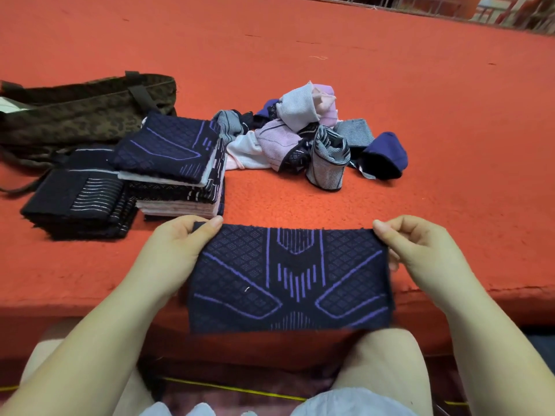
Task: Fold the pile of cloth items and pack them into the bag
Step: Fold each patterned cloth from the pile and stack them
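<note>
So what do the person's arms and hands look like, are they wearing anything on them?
Nothing is worn on them. The left hand and right hand are bare, with no gloves, rings or watch in view. Both forearms are bare too, no sleeves showing, and the nails look short and unpainted.

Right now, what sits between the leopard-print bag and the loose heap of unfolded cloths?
In the head view, two stacks of folded cloths lie between the bag and the unfolded heap.

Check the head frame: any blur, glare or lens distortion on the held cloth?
Head view: held cloth sharp at the top, its lower edge soft; no glare, flat even light; wide-angle bends the orange surface; faint shadow beneath the folded stacks.
</note>
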Motion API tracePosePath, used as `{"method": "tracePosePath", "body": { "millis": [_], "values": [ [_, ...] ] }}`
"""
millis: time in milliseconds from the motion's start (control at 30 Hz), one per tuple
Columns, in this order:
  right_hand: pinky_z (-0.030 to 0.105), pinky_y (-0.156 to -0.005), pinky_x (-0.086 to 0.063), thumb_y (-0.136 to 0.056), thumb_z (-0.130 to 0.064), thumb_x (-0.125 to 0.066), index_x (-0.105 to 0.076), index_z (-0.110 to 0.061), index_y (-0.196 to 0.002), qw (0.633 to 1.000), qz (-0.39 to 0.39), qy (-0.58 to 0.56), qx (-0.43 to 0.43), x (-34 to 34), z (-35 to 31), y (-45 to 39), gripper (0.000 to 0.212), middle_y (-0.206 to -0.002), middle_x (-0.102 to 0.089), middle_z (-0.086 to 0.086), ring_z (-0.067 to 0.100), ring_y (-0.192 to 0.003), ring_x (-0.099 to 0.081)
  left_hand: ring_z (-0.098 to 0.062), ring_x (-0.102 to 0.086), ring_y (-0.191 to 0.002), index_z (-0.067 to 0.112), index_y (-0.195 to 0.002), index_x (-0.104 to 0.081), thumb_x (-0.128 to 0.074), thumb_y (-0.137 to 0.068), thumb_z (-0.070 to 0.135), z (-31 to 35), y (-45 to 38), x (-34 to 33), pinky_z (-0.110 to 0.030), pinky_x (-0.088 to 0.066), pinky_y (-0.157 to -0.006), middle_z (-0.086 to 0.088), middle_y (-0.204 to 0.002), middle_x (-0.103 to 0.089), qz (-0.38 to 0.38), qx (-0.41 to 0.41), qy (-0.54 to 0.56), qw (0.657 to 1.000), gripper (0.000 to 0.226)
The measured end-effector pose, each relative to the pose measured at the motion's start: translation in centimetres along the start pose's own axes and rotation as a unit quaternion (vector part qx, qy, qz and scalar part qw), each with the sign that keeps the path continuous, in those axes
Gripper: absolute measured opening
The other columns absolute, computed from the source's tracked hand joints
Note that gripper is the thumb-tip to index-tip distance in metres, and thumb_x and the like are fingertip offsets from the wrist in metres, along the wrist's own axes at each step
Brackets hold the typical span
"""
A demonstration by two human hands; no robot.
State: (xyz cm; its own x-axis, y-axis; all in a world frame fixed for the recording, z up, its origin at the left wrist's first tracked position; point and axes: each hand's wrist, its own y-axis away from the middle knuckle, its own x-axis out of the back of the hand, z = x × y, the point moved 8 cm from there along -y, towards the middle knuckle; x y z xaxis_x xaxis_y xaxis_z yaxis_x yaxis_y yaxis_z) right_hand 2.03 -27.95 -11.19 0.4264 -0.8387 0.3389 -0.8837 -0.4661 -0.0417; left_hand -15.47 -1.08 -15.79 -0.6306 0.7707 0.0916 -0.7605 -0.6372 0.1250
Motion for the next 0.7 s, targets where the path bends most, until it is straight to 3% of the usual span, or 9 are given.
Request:
{"method": "tracePosePath", "body": {
  "millis": [67, 100, 200, 300, 367, 433, 500, 567, 700],
  "values": [
    [0.028, -0.052, -0.036, -0.08, -0.032, -0.069, -0.062, -0.009, -0.077, 0.996, 0.034, 0.084, -0.026, -0.1, 1.2, -1.1, 0.025, -0.052, -0.058, -0.002, 0.009, -0.044, -0.047, -0.017, -0.063, -0.083, 0.015, -0.088, -0.065, -0.067, -0.086, 0.029, -0.5, -0.6, 0.0, -0.034, -0.048, -0.079, -0.002, -0.086, -0.07, 0.03, -0.031, -0.105, 0.994, 0.014],
    [0.025, -0.055, -0.04, -0.084, -0.028, -0.069, -0.063, -0.01, -0.083, 0.991, 0.057, 0.121, -0.025, -0.2, 1.4, -1.3, 0.019, -0.063, -0.063, -0.001, 0.007, -0.05, -0.054, -0.017, -0.062, -0.092, 0.016, -0.097, -0.063, -0.066, -0.087, 0.025, -0.4, -0.6, 0.0, -0.035, -0.047, -0.086, 0.0, -0.095, -0.068, 0.054, -0.06, -0.187, 0.979, 0.014],
    [0.021, -0.078, -0.041, -0.086, -0.026, -0.067, -0.063, -0.018, -0.103, 0.968, 0.094, 0.226, 0.048, -2.2, 0.4, 0.0, 0.019, -0.098, -0.066, -0.004, 0.011, -0.089, -0.061, -0.026, -0.057, -0.106, 0.013, -0.114, -0.06, -0.057, -0.086, 0.032, 1.2, 1.6, -1.6, -0.04, -0.043, -0.095, -0.004, -0.112, -0.062, 0.096, -0.217, -0.409, 0.881, 0.034],
    [0.025, -0.097, -0.039, -0.084, -0.042, -0.059, -0.063, -0.019, -0.114, 0.943, -0.023, 0.283, 0.171, -8.3, -1.2, 2.7, 0.039, -0.114, -0.063, -0.003, 0.014, -0.109, -0.057, -0.03, -0.059, -0.112, 0.013, -0.112, -0.065, -0.045, -0.08, 0.041, 0.6, 3.2, -5.4, -0.04, -0.041, -0.1, -0.007, -0.119, -0.064, 0.001, -0.276, -0.466, 0.841, 0.047],
    [0.031, -0.114, -0.022, -0.079, -0.061, -0.04, -0.054, -0.023, -0.131, 0.923, -0.127, 0.322, 0.172, -11.9, 0.0, 4.0, 0.066, -0.139, -0.05, -0.001, 0.015, -0.133, -0.041, -0.03, -0.055, -0.122, 0.016, -0.119, -0.065, -0.038, -0.082, 0.047, -0.5, 3.2, -7.3, -0.039, -0.032, -0.107, -0.008, -0.129, -0.061, -0.06, -0.273, -0.513, 0.812, 0.055],
    [0.028, -0.115, 0.002, -0.072, -0.073, -0.026, -0.033, -0.03, -0.146, 0.907, -0.159, 0.368, 0.126, -12.4, 2.0, 4.0, 0.085, -0.157, -0.021, -0.003, 0.011, -0.146, -0.01, -0.024, -0.035, -0.139, 0.023, -0.137, -0.05, -0.021, -0.082, 0.061, -1.6, 2.6, -7.2, -0.038, -0.014, -0.112, -0.001, -0.148, -0.04, -0.099, -0.235, -0.538, 0.804, 0.073],
    [0.024, -0.112, 0.011, -0.071, -0.077, -0.02, -0.019, -0.031, -0.15, 0.903, -0.136, 0.398, 0.089, -10.8, 3.4, 3.3, 0.092, -0.16, -0.002, -0.004, 0.009, -0.146, 0.005, -0.014, -0.013, -0.146, 0.031, -0.147, -0.028, 0.0, -0.073, 0.079, -2.6, 2.0, -5.7, -0.031, 0.002, -0.114, 0.01, -0.155, -0.014, -0.102, -0.217, -0.54, 0.807, 0.093],
    [0.022, -0.111, 0.01, -0.077, -0.074, -0.028, -0.013, -0.026, -0.152, 0.905, -0.115, 0.404, 0.062, -9.1, 4.3, 2.8, 0.089, -0.16, 0.004, -0.001, 0.009, -0.146, 0.008, -0.01, -0.011, -0.145, 0.03, -0.148, -0.026, 0.011, -0.072, 0.083, -3.0, 1.7, -4.1, -0.029, 0.0, -0.115, 0.013, -0.153, -0.013, -0.085, -0.229, -0.531, 0.812, 0.099],
    [0.025, -0.114, 0.006, -0.089, -0.056, -0.047, -0.014, -0.02, -0.152, 0.918, -0.099, 0.383, 0.039, -7.4, 5.0, 2.7, 0.08, -0.16, 0.002, 0.0, 0.008, -0.146, 0.005, -0.008, -0.017, -0.141, 0.025, -0.143, -0.04, -0.004, -0.085, 0.076, -3.3, 1.9, -2.8, -0.026, -0.007, -0.115, 0.008, -0.15, -0.028, -0.087, -0.26, -0.503, 0.82, 0.085]
  ]
}}
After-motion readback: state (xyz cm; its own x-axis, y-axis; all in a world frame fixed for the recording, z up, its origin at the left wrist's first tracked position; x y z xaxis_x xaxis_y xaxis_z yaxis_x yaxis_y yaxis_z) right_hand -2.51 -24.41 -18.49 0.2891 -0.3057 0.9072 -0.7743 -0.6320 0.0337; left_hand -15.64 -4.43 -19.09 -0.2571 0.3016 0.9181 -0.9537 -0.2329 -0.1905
